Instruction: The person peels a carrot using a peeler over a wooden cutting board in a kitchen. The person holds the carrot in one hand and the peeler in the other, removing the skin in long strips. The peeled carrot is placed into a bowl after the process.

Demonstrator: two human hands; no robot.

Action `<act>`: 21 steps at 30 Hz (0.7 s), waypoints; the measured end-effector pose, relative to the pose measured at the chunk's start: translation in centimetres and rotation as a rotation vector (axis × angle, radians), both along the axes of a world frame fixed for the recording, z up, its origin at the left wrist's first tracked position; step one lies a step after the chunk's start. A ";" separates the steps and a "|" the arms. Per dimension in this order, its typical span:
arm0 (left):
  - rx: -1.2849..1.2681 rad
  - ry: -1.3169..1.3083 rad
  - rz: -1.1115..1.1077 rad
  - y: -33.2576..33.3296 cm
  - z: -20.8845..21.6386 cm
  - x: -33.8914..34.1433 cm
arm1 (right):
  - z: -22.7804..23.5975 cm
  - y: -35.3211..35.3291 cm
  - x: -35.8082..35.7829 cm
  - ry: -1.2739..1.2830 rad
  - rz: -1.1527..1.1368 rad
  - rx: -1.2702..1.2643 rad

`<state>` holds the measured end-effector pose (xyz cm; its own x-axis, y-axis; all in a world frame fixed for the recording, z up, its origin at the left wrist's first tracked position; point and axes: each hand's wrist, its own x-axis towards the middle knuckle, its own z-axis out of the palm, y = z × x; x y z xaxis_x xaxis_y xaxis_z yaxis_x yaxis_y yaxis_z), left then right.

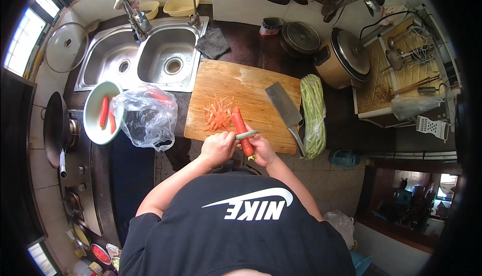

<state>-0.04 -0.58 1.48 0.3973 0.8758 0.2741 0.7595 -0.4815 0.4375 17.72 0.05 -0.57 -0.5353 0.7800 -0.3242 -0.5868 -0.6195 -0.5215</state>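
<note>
Left hand (217,148) closed on peeler (246,135), which lies across carrot (238,119). Right hand (262,150) has fingers wrapped around carrot near its stem end. Carrot slants over the near edge of board (226,77), tip beside shreds (217,118). Cleaver (283,105) rests at board's right.

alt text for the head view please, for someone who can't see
The left hand holds a green peeler-like tool across a carrot in the right hand, near orange shreds on a wooden cutting board; a cleaver lies right.
</note>
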 end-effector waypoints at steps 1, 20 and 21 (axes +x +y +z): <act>0.006 0.005 0.000 -0.1 -0.1 0.1 | 0.0 0.0 0.1 -0.005 0.001 0.007; -0.270 0.134 0.415 5.0 -4.9 -3.8 | -0.7 -0.2 0.8 -0.034 0.094 -0.006; -0.322 0.135 0.470 5.1 -4.3 -3.9 | -0.6 -0.3 0.8 -0.045 0.087 -0.005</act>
<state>-3.90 4.57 -2.85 -0.0411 0.9973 -0.0611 0.9186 0.0618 0.3904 18.51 -0.27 -1.14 -0.5857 0.7295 -0.3532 -0.5070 -0.6698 -0.5426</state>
